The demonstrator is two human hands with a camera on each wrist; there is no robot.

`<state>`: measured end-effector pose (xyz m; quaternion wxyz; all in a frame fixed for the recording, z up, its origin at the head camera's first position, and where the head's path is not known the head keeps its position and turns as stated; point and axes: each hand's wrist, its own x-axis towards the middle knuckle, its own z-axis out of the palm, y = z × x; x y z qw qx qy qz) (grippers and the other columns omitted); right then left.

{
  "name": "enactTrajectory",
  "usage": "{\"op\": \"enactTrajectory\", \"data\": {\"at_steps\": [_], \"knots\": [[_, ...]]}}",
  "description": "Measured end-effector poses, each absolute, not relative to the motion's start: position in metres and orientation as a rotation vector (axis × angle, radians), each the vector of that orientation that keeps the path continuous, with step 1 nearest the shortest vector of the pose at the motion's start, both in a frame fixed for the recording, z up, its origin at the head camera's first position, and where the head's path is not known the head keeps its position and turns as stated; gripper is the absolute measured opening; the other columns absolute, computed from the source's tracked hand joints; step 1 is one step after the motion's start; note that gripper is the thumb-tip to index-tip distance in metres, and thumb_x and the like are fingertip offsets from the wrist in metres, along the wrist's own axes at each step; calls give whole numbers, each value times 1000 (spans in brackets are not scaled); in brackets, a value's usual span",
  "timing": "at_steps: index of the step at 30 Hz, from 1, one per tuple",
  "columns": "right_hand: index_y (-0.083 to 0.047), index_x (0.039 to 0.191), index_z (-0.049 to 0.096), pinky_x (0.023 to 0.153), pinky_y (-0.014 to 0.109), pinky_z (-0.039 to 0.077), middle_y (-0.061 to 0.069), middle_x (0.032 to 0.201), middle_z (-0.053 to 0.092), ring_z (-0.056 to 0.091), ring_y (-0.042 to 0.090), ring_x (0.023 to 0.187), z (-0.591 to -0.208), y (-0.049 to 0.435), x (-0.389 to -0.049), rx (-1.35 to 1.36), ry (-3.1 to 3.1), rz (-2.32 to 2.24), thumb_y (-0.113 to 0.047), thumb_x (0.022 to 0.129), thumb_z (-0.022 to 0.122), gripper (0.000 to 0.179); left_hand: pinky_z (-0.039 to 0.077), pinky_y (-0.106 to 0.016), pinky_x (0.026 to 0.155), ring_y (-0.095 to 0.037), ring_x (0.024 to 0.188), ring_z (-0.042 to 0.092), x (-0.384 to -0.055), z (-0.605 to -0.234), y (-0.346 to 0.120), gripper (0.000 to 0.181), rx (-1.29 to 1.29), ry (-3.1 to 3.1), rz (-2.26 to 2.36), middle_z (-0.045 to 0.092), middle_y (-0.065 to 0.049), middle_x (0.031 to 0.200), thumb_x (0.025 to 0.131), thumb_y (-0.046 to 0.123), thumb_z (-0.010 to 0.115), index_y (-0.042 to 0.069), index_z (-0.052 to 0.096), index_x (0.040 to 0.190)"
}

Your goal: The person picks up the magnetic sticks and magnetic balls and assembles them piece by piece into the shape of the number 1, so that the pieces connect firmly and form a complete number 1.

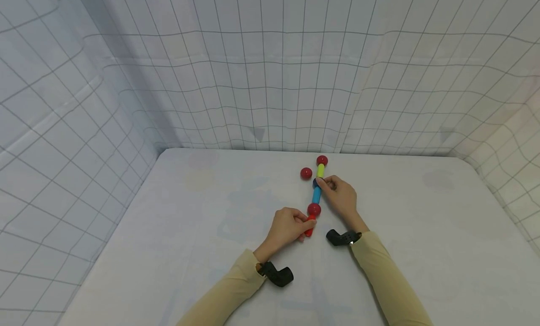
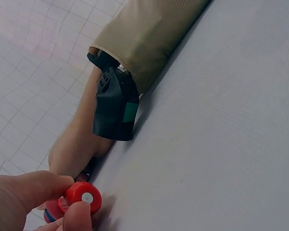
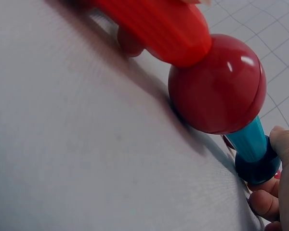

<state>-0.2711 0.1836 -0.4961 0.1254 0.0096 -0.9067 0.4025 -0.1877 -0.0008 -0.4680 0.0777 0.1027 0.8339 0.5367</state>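
Observation:
A chain of toy building rods and balls lies on the white table. From the far end it runs red ball (image 1: 322, 160), yellow-green rod (image 1: 320, 170), dark blue round piece (image 3: 256, 168), blue rod (image 1: 316, 195), red ball (image 3: 219, 86) and red rod (image 3: 164, 29). My left hand (image 1: 288, 226) pinches the red rod between thumb and fingers; its end with a pale round spot faces the left wrist camera. Farther up, my right hand (image 1: 342, 196) holds the dark blue piece, thumb on one side and fingers on the other.
A loose red ball (image 1: 306, 173) sits just left of the chain's far part. Grid-patterned white curtains (image 1: 270, 82) hang behind the table (image 1: 190, 232) and along both sides. Each wrist wears a black camera mount (image 1: 278, 275).

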Motion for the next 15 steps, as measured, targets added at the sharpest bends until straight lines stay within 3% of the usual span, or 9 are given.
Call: {"op": "enactTrajectory", "data": {"at_steps": [15], "knots": [[-11, 94, 67, 60, 31, 33, 2, 70, 57, 48, 18, 65, -497, 183, -272, 29, -2641, 1162, -55, 90, 55, 47, 41, -18, 42, -9, 41, 57, -188, -470, 0, 20, 297, 2449, 1642, 61, 4, 53, 84, 21, 73, 2, 70, 81]]}}
